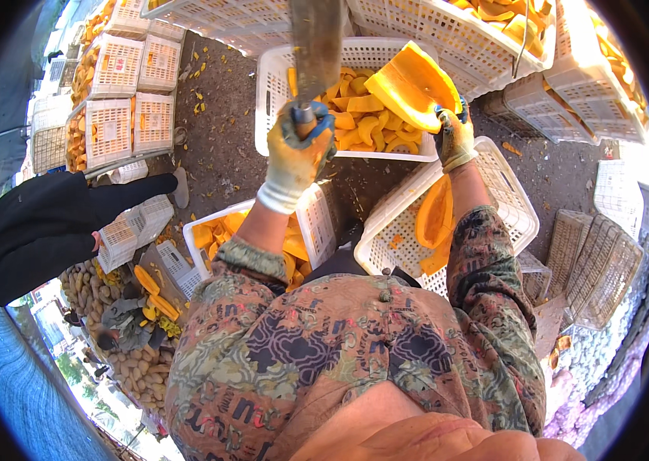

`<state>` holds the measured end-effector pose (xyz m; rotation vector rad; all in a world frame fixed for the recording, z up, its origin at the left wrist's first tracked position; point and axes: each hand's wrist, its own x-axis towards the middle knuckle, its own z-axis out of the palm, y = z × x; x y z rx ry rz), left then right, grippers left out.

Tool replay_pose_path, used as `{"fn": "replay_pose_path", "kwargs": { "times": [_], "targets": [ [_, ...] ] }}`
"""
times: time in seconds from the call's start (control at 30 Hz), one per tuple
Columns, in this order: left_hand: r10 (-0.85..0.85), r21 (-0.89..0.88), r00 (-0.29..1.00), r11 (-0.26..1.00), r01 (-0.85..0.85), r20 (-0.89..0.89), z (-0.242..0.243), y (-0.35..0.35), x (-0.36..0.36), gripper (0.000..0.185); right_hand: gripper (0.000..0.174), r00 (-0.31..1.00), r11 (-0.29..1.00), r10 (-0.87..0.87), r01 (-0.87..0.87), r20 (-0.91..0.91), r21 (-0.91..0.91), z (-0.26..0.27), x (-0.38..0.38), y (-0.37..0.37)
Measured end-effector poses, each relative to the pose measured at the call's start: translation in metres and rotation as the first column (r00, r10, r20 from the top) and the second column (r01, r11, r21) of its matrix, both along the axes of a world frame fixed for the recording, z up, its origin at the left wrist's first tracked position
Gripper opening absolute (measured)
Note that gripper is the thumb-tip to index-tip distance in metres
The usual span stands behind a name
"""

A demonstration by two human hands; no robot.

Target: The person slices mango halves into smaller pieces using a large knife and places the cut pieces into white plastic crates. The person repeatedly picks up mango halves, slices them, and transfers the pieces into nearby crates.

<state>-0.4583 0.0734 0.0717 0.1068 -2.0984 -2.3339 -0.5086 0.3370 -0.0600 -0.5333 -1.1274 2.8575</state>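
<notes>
My left hand (pixel 301 154), in a stained work glove, grips the handle of a large knife (pixel 317 49) whose broad blade points away from me. In my gloved right hand (pixel 456 137) is a hollowed pumpkin half (pixel 414 86), its cut orange face partly towards me. Both hands are over the near side of a white plastic crate (pixel 262 98) of curved pumpkin slices (pixel 367 124). Below my right forearm, another white crate (pixel 523 216) holds larger pumpkin halves (pixel 435 210). A third crate (pixel 316 227), partly hidden by my left arm, holds pumpkin chunks (pixel 212 236).
Stacked crates of cut pumpkin (pixel 114 69) stand left, and more crates (pixel 457 43) line the far side. A person in black (pixel 36 230) stands left; another person (pixel 128 322) is low among whole pumpkins (pixel 140 374). Wicker-like stacked crates (pixel 595 271) are at right.
</notes>
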Motion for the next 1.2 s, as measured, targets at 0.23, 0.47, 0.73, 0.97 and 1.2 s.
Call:
{"fn": "replay_pose_path", "kwargs": {
  "times": [0.23,0.47,0.73,0.97,1.2],
  "targets": [
    [-0.131,-0.791,0.953,0.532,0.301,0.275,-0.064,0.015,-0.010,0.034,0.039,0.996,0.939,0.076,-0.090,0.054,0.333,0.026,-0.011,-0.021],
    [-0.099,-0.673,0.917,0.650,0.354,0.387,-0.095,0.018,-0.014,0.039,0.035,0.967,0.925,0.213,-0.246,0.139,0.288,0.005,-0.019,-0.015],
    [-0.251,0.004,0.806,0.956,0.295,0.536,-0.105,-0.015,0.000,0.031,0.033,0.928,0.875,0.325,-0.368,0.182,0.316,0.050,-0.005,-0.018],
    [-0.329,0.476,0.876,0.869,0.135,0.352,-0.074,-0.006,-0.003,0.021,0.040,0.969,0.963,0.198,-0.221,0.149,0.157,0.036,0.025,-0.013],
    [-0.079,0.369,0.987,0.929,0.022,0.139,-0.003,-0.012,-0.010,0.021,0.039,0.993,0.992,-0.047,0.033,0.111,0.125,0.025,0.009,-0.036]
  ]
}}
